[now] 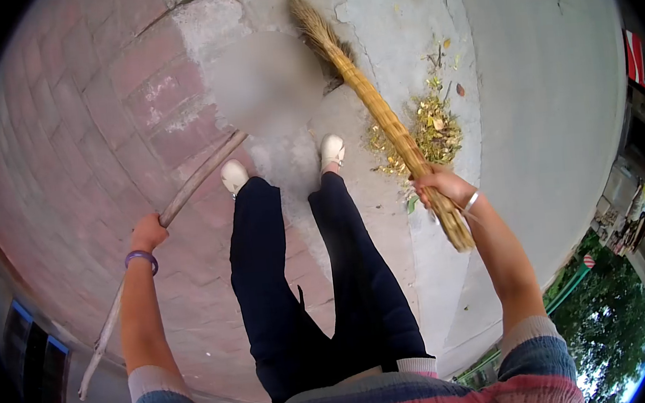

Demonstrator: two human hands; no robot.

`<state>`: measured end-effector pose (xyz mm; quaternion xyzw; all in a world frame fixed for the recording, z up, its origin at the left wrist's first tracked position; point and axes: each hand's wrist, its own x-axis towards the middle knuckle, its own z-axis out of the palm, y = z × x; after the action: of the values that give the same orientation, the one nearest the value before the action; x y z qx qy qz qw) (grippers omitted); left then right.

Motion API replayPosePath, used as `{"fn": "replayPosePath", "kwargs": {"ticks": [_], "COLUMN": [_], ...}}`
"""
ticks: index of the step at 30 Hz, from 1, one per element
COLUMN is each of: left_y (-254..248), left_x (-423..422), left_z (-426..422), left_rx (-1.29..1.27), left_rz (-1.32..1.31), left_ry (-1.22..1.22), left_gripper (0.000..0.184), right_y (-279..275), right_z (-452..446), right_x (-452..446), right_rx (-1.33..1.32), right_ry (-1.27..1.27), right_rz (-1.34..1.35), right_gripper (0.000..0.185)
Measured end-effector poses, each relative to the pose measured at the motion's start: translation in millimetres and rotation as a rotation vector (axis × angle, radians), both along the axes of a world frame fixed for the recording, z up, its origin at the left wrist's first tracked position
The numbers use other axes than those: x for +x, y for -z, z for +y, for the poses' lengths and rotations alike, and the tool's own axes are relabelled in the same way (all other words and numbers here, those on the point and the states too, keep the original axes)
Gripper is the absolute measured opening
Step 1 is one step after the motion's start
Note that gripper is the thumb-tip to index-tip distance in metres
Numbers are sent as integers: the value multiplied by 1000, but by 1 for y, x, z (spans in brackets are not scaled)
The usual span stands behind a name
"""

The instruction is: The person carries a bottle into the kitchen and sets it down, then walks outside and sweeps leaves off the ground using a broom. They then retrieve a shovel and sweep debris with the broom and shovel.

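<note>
In the head view my left hand (148, 234) is closed round a long wooden stick (201, 174). The stick's lower end sticks out behind my forearm, and its far end runs into a blurred grey patch that hides what is there. A straw broom (382, 108) is gripped near its butt end by my right hand (444, 185). The broom's bristles point away from me, touching or close to the ground beside a dark gap. Just right of the broom lies a pile of dry yellow leaves (438, 131), partly behind its handle.
My shoes (332, 151) stand on the concrete strip between reddish paving (87, 138) and smooth grey ground (548, 66). Scattered leaves lie above the pile. Greenery (600, 300) and stacked clutter (627, 217) are at the right edge.
</note>
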<state>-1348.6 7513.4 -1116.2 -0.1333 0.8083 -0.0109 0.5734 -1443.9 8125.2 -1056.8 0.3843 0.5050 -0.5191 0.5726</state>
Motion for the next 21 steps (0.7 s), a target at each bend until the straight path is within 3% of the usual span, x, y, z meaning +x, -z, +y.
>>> {"fn": "replayPosePath", "kwargs": {"ticks": [3,6,11,14,18,21], "left_y": [5,-4,-10,-32,-67,-101], "left_x": [18,26,41,47,83,107], "left_z": [7,27,28,6,-54,-102], "left_rx": [-4,-1,70,147,236,317], "left_rz": [115,198,178,182,218,295], "left_ry": [-17,-30,-101,-169,-212,-284], "left_gripper": [31,31,29,28,26,27], "right_y": [-47,-80,-110,-119,-134,-152], "right_z": [21,23,14,2,-12,-49], "right_x": [-14,-14,-13,-12,11,28], "right_rx": [-8,158,287,352,348,345], "right_ry": [23,-50,115,190,40,285], "right_rz": [21,47,111,105,163,106], "right_gripper": [21,24,28,28,14,14]}}
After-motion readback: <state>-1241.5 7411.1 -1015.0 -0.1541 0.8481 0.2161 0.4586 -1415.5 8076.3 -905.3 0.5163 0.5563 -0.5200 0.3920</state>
